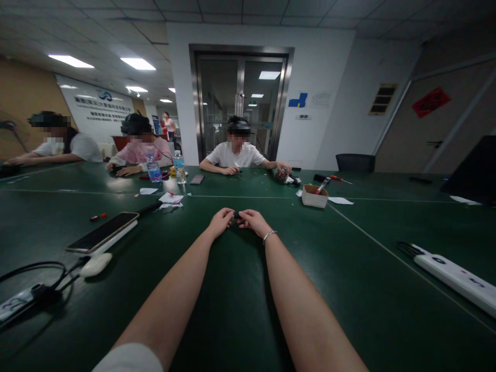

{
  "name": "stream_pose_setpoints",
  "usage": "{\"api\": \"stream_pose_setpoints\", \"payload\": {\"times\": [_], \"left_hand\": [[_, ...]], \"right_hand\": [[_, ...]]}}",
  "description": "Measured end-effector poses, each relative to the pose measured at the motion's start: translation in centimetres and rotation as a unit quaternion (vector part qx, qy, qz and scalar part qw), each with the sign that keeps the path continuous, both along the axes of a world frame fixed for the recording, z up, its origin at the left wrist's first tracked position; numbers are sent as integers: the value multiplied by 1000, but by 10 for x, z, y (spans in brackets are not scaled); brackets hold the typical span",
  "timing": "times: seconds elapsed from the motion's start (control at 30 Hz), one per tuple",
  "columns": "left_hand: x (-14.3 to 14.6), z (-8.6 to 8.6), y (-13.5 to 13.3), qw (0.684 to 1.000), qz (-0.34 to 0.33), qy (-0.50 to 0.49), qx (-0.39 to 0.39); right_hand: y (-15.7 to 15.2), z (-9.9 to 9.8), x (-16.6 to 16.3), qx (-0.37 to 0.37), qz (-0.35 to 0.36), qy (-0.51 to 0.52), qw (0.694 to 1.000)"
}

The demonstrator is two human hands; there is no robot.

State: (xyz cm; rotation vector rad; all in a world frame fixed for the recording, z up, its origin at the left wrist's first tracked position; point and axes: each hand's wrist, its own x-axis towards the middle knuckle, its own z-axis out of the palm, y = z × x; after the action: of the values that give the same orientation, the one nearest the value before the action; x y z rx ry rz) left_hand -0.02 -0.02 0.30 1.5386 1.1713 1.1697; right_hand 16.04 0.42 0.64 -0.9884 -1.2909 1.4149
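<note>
Both my arms stretch forward over the dark green table [240,289]. My left hand [220,222] and my right hand [252,221] meet at the fingertips, each curled round a small dark object [235,215] that is too small to name. A bracelet sits on my right wrist. The hands rest on or just above the tabletop.
A phone on a white power bank [103,233] and a charger with cables [95,264] lie at left. A white power strip [453,276] lies at right. A small cardboard box [314,196] with tools, papers and bottles [179,168] sit further off. Three people are seated across the table.
</note>
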Motion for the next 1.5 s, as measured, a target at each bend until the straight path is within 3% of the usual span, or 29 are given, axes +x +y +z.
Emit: {"api": "stream_pose_setpoints", "payload": {"times": [1.5], "left_hand": [[-2,-2,0,1000,3,22,11]], "right_hand": [[-2,1,0,5,1,-3,1000]]}}
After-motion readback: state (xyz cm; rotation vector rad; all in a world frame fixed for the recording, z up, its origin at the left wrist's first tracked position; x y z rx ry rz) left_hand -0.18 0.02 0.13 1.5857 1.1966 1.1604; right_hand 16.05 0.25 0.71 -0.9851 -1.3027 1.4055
